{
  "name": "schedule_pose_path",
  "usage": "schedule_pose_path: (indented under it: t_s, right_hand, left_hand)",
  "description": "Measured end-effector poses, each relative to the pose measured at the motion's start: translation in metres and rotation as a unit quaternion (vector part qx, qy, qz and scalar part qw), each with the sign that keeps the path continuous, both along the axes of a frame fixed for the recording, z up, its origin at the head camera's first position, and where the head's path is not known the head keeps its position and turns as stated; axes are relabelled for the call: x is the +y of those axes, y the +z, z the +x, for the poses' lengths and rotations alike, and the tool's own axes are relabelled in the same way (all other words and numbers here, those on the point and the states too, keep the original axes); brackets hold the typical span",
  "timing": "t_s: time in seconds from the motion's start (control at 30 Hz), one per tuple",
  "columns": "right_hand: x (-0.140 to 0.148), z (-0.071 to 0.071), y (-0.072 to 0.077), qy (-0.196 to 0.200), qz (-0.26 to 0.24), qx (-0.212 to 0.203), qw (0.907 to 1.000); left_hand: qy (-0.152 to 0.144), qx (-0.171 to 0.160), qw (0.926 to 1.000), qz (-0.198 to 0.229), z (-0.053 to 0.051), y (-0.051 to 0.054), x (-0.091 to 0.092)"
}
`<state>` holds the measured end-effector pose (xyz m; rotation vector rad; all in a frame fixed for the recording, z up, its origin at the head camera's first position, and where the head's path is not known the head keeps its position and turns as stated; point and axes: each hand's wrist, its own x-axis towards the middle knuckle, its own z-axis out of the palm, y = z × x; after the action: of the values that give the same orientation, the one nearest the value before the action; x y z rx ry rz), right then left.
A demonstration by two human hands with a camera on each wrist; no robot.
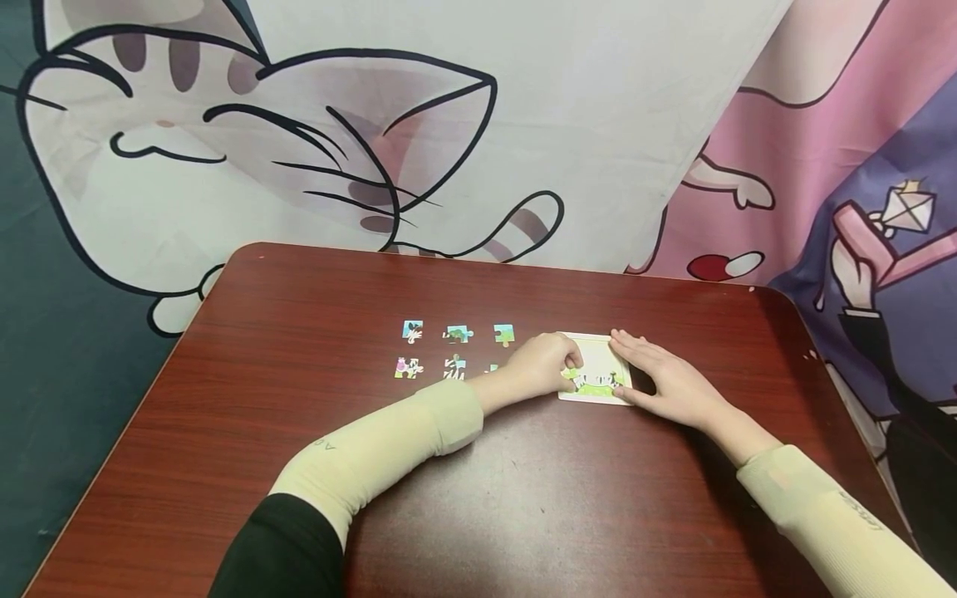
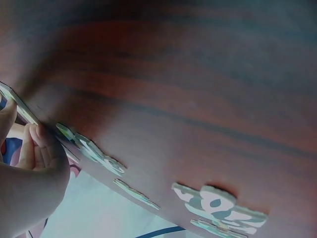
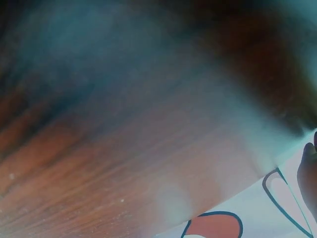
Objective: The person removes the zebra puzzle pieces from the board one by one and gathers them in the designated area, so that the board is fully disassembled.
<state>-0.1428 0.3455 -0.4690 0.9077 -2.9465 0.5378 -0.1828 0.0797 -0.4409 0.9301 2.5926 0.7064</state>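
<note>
A pale puzzle board (image 1: pixel 596 353) lies on the table, with green and black-and-white artwork along its lower part. At its left side, the left hand (image 1: pixel 540 362) curls its fingers and pinches a small green puzzle piece (image 1: pixel 570 374) against the board. The right hand (image 1: pixel 673 382) rests on the board's right edge, fingers straight and thumb at the lower corner. In the left wrist view, the left hand (image 2: pixel 34 173) is beside the board edge (image 2: pixel 22 108); its grip is partly hidden. Only a sliver of the right hand (image 3: pixel 308 173) shows in the right wrist view.
Left of the board, loose puzzle pieces lie in two rows, including a blue one (image 1: pixel 412 330), a green one (image 1: pixel 504 334) and a pink-marked one (image 1: pixel 408 367). The left forearm partly covers the lower row. A cartoon cloth hangs behind the brown table (image 1: pixel 314 291).
</note>
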Motion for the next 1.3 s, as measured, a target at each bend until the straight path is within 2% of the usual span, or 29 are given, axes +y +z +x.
schedule_pose_path:
  t_s: [0.57,0.93,1.3]
  right_hand:
    - [-0.017,-0.007,0.003,0.028,-0.007,0.008,0.9995]
    - [-0.023,-0.007,-0.001,0.015,-0.002,0.011,0.9998]
    - [-0.028,-0.006,0.000,0.007,0.000,0.003,1.0000]
  left_hand:
    - [0.003,0.004,1.0000,-0.002,0.000,-0.001,0.002]
    - [0.006,0.002,0.9999,0.009,0.000,-0.004,0.003]
    - [0.016,-0.018,0.9991,0.035,-0.002,-0.005,0.001]
